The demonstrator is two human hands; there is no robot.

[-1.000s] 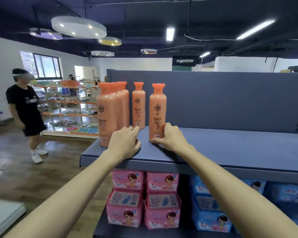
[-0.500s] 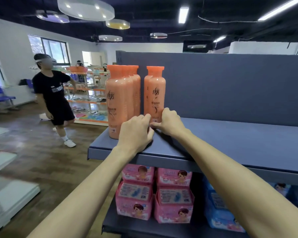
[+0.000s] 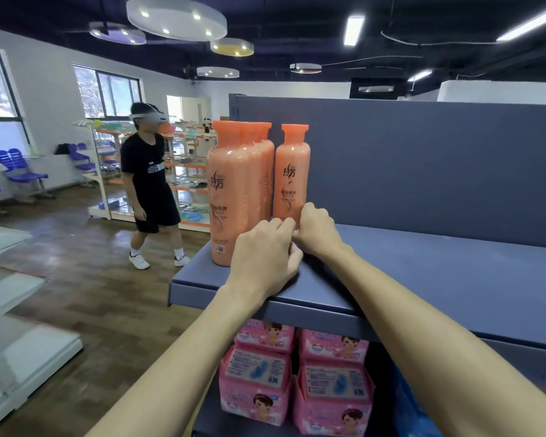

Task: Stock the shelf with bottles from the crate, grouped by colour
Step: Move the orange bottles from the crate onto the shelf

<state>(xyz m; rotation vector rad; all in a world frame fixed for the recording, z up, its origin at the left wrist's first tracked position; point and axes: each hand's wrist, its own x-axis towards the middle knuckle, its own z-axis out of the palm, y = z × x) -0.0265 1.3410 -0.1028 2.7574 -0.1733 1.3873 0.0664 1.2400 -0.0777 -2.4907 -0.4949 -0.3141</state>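
Several orange bottles stand in a row, front to back, at the left end of the blue top shelf. One more orange bottle stands upright just right of that row. My right hand grips its base from the right, fingers curled onto it. My left hand is curled against the same base from the left and front, its thumb touching my right hand; its fingertips are hidden. No crate is in view.
Pink packs and blue packs fill the shelf below. A person in black with a headset walks on the wooden floor to the left. White shelving stands at the far left. A blue back panel rises behind the shelf.
The single bottle has slid left, close beside the row, with my right hand on its base. My left hand has joined it there. The person in black has walked to the right.
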